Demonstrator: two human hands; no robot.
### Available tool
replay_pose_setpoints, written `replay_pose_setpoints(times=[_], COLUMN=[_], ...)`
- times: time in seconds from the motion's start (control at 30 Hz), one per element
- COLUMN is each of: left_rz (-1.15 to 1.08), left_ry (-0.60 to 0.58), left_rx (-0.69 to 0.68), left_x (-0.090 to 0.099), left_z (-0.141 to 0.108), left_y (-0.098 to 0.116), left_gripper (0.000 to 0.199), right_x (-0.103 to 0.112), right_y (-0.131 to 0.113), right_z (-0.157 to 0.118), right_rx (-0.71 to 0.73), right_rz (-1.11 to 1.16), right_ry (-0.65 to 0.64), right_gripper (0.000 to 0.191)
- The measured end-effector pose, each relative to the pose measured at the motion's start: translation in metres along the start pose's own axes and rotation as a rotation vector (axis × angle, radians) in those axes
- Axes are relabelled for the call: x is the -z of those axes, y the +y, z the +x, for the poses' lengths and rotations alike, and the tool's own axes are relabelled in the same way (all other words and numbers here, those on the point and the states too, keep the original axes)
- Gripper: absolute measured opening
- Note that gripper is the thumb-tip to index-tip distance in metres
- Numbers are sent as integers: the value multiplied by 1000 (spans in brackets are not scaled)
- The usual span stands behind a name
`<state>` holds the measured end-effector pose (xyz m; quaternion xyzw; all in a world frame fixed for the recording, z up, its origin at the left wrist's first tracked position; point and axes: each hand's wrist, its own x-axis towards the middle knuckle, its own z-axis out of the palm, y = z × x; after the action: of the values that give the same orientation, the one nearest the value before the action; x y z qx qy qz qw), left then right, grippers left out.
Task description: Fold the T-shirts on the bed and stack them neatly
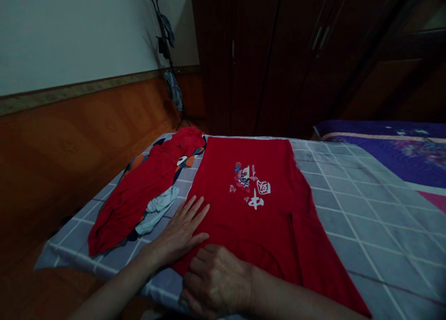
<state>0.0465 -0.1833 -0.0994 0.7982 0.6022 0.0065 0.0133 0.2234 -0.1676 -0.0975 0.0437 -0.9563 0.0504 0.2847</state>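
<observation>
A red long-sleeved shirt point(226, 218) lies spread on a grey checked cloth point(334, 194), its neckline towards me. White characters and a small coloured print point(242, 176) are on its front. One sleeve point(324, 259) stretches down to the near right. My left hand point(183, 229) rests flat on the shirt's left edge, fingers apart. Beside it my right hand point(218, 280) is closed at the near left part of the shirt, its knuckles up. The fabric in its grip is mostly hidden under the fingers.
Left of the shirt lies a heap of red clothing point(149, 185) with a pale blue garment point(158, 211) partly under it. A coat stand point(167, 46) stands in the far corner. Dark wardrobes point(261, 55) line the back. Purple floral bedding point(390, 157) is at the right.
</observation>
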Motion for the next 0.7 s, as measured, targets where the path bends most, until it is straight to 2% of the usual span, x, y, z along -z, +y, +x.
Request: replay_pose_setpoints(times=[0.13,0.2,0.3,0.4,0.5,0.57,0.63,0.7], left_rz=[21,26,1,-72,-122,-126,-116,-100], left_ry=[81,92,88,73,72,74,97,136], left_rx=[-60,-98,-107,-167,-263,-326,-365,-378], left_x=[-8,-13,-15,-4,8,12,11,9], left_z=[0,0,-2,-14,-35,-51,-63,-70], left_y=[-1,-2,-3,-2,0,0,0,1], left_gripper=[66,64,62,62,65,67,63,56], right_x=[-3,4,31,75,114,130,135,132], right_y=[1,2,9,17,17,8,-7,-22], right_z=[2,6,12,7,-20,-51,-89,-131], right_rx=[32,45,-48,-277,-496,-593,-673,-679], right_rz=[-17,-12,-21,-66,-126,-169,-229,-316], right_ry=[-2,-29,-58,-77,-71,-78,-117,-136], right_gripper=[32,34,32,27,24,24,26,32])
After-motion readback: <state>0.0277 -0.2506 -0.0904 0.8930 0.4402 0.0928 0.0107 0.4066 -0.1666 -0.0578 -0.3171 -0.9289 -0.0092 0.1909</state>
